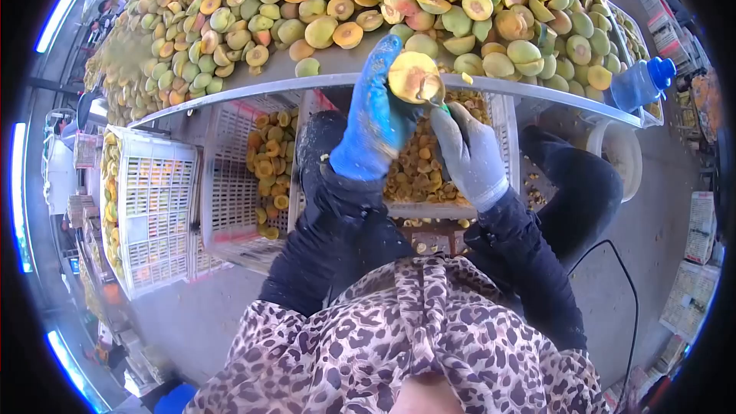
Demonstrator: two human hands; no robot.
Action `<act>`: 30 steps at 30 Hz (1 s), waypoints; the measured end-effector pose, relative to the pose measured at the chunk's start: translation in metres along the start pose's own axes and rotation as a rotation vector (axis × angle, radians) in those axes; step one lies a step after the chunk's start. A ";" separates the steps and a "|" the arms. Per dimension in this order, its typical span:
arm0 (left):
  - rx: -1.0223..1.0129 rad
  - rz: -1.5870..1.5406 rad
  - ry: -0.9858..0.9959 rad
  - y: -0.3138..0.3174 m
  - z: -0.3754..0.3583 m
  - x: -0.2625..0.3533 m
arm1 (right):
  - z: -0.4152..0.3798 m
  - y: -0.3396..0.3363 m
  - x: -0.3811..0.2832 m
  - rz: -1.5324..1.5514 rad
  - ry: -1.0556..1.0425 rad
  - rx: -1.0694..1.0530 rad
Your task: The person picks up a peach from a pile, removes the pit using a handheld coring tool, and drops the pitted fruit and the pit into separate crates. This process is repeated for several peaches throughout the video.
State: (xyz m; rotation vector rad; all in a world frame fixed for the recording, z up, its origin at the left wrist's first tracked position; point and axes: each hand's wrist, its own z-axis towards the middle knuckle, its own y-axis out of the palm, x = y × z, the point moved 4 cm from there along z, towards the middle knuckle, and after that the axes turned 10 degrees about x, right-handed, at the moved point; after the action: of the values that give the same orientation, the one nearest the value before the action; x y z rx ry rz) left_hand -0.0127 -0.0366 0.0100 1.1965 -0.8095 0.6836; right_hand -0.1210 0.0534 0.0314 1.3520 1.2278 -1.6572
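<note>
My left hand (370,119), in a blue glove, holds a halved yellow fruit (412,77) above the table's metal edge, cut face up with a brown centre. My right hand (471,146), in a grey glove, is closed around a small tool with a green handle (443,108). The metal tip of the tool touches the lower right part of the cut face. Below both hands stands a crate (502,138) with small fruit pieces in it. Behind them, a large heap of halved green and yellow fruit (322,31) lies on the table.
A blue-capped bottle (640,83) lies at the table's right edge (567,98). White crates (157,215) with fruit stand at the left. A white bucket (619,157) is at the right, and a black cable (633,291) runs along the floor.
</note>
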 end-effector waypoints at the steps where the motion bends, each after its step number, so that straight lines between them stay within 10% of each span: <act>1: 0.133 0.091 0.044 0.005 -0.009 0.002 | 0.000 0.000 -0.004 0.009 -0.093 0.028; 3: 0.263 0.169 0.111 0.007 -0.021 0.016 | -0.013 0.002 -0.013 0.011 -0.212 0.054; 5: 0.381 -0.271 -0.246 0.006 -0.029 0.010 | -0.026 0.004 -0.012 -0.037 -0.162 0.048; 15: 0.247 -0.129 -0.043 0.015 -0.056 0.025 | -0.049 0.008 -0.015 -0.177 -0.282 -0.012; 21: 0.005 0.084 0.255 0.000 -0.067 0.007 | -0.059 -0.008 -0.012 0.192 0.468 -0.472; 23: -0.179 -0.079 -0.074 0.011 -0.048 0.013 | -0.061 -0.010 -0.013 0.133 0.437 -0.440; 30: 0.124 -0.345 -0.309 0.022 -0.058 -0.005 | -0.063 -0.013 -0.004 0.577 0.701 -0.638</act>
State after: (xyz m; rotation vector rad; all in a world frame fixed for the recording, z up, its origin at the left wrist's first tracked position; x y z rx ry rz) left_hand -0.0228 0.0242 0.0080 1.5345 -0.7950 0.2708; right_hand -0.1104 0.1166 0.0373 1.6745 1.3810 -0.3293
